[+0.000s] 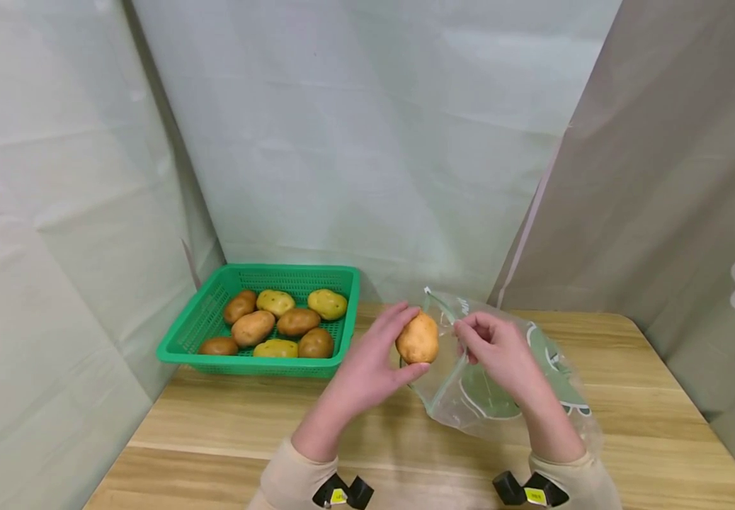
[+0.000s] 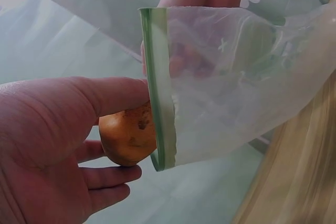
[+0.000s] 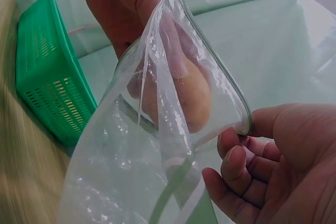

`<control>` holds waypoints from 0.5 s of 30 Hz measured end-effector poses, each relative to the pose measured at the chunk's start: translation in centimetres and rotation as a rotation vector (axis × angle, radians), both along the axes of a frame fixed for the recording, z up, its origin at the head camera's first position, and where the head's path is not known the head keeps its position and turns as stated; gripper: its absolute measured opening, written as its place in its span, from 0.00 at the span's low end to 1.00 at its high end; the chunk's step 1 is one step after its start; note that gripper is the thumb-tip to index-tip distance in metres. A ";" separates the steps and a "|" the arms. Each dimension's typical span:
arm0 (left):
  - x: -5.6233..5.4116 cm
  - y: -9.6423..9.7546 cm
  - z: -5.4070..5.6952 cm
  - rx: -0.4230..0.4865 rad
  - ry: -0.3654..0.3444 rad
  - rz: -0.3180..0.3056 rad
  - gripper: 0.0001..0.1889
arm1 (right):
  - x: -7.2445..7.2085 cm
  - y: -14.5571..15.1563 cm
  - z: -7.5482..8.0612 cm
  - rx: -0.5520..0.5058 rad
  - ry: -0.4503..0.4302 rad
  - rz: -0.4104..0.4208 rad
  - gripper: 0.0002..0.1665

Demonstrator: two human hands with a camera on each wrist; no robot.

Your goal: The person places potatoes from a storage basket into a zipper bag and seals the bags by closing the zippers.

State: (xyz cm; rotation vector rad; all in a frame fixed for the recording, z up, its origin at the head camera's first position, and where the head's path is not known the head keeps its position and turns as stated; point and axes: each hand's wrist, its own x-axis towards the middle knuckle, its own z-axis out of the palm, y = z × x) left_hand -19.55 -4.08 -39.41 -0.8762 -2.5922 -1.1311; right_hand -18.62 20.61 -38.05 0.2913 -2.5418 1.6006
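Note:
My left hand [image 1: 377, 358] grips a light brown potato [image 1: 418, 338] between thumb and fingers, right at the mouth of a clear zip bag [image 1: 469, 404]. In the left wrist view the potato [image 2: 126, 137] overlaps the bag's green zip edge [image 2: 157, 93]. My right hand [image 1: 498, 350] pinches that edge between thumb and forefinger, and the mouth is spread apart. Through the clear plastic in the right wrist view, the potato [image 3: 191, 98] shows within the opening. A green printed pattern covers part of the bag, which trails right over the table.
A green plastic basket [image 1: 259, 367] stands at the back left of the wooden table [image 1: 214, 425], holding several brown and yellow potatoes [image 1: 299, 322]. Pale cloth curtains [image 1: 374, 142] enclose the table at the back and sides.

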 end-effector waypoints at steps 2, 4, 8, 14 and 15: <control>0.1 0.1 0.0 -0.004 -0.004 -0.010 0.44 | 0.1 0.0 0.0 -0.001 -0.001 0.000 0.15; 0.2 0.1 0.0 -0.010 -0.009 -0.019 0.44 | 0.1 0.0 0.0 -0.002 -0.001 0.000 0.15; 0.4 0.3 0.0 -0.038 -0.020 -0.030 0.45 | 0.2 0.0 0.0 -0.005 0.004 0.004 0.15; 0.5 0.5 0.0 -0.084 -0.034 -0.035 0.45 | 0.2 -0.1 -0.1 -0.007 0.019 0.003 0.14; 0.5 0.5 0.0 -0.088 -0.034 -0.035 0.45 | 0.2 -0.1 -0.2 -0.007 0.019 0.003 0.14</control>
